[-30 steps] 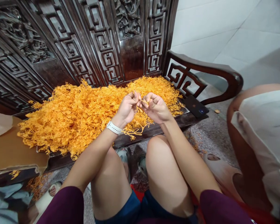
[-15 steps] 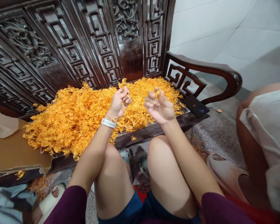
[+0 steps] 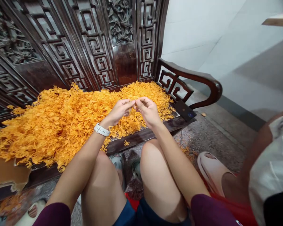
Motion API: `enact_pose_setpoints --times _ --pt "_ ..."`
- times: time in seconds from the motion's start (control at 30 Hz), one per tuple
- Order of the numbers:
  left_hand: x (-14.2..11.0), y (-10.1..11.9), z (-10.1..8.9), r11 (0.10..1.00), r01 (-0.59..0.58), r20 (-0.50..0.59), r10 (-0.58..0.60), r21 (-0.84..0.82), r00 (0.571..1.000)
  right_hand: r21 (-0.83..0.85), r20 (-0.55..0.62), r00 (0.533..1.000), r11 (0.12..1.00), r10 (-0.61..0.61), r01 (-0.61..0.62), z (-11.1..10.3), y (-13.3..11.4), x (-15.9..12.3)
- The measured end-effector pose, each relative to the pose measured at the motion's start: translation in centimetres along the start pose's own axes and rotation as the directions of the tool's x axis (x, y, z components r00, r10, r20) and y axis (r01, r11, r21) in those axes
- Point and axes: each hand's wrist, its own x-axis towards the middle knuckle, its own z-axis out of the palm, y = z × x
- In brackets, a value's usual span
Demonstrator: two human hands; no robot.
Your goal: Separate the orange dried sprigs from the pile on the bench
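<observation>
My left hand [image 3: 120,110], with a white watch [image 3: 102,129] on its wrist, is closed in a pinch. Its fingertips meet those of my right hand [image 3: 149,112], closed in a pinch too. Between them are small orange, flower-like plastic pieces, mostly covered by the fingers; a thin orange strand shows below the left fingers. Both hands are above the front of a large heap of orange flower-like plastic pieces [image 3: 61,122], spread over the seat of a dark carved wooden bench [image 3: 136,138]. One stray piece [image 3: 126,143] lies on the seat's front edge.
A dark phone [image 3: 185,110] rests at the seat's right end, by the curved armrest [image 3: 202,82]. Torn cardboard [image 3: 9,174] is at left. Another person's leg and pale slipper [image 3: 214,169] are at right. Orange scraps [image 3: 188,153] litter the floor.
My hands were apart, each with an orange piece at its fingers; they have come together and their fingertips touch. The view has shifted a little to the right.
</observation>
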Motion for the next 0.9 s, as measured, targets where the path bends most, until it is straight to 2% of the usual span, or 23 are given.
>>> enact_pose_setpoints --times 0.13,0.27,0.47,0.57,0.67,0.77,0.83,0.9 --pt "0.1 0.0 1.2 0.986 -0.077 -0.083 0.065 -0.146 0.994 0.111 0.030 0.999 0.993 0.029 -0.033 0.2 -0.1 0.0" --pt "0.4 -0.2 2.7 0.944 -0.093 -0.086 0.069 -0.318 0.994 0.190 0.045 0.999 0.982 -0.011 0.002 0.6 -0.6 0.1" --pt "0.2 0.0 3.5 0.924 -0.098 -0.098 0.066 -0.369 0.993 0.116 0.107 0.993 0.992 -0.053 0.040 0.3 -1.3 -0.2" --pt "0.0 0.5 3.5 0.918 -0.044 -0.090 0.009 -0.394 0.996 0.085 0.111 0.992 0.995 -0.053 0.043 0.4 -1.3 -0.3" --pt "-0.2 1.0 3.9 0.906 0.003 -0.104 -0.052 -0.422 0.993 0.105 0.127 0.991 0.994 -0.047 0.034 0.6 -1.1 -0.2" --pt "-0.1 1.5 4.1 0.898 -0.021 -0.138 -0.044 -0.440 0.990 0.136 0.131 0.989 0.989 -0.073 0.055 0.5 -1.0 -0.1" --pt "0.3 1.9 3.1 0.882 -0.052 -0.202 -0.050 -0.469 0.978 0.145 0.211 0.970 0.985 -0.122 0.092 0.6 -1.3 -0.7" --pt "0.8 2.3 1.1 0.858 -0.102 -0.319 -0.075 -0.504 0.945 0.122 0.419 0.897 0.987 -0.144 0.102 1.1 -1.8 -1.8"
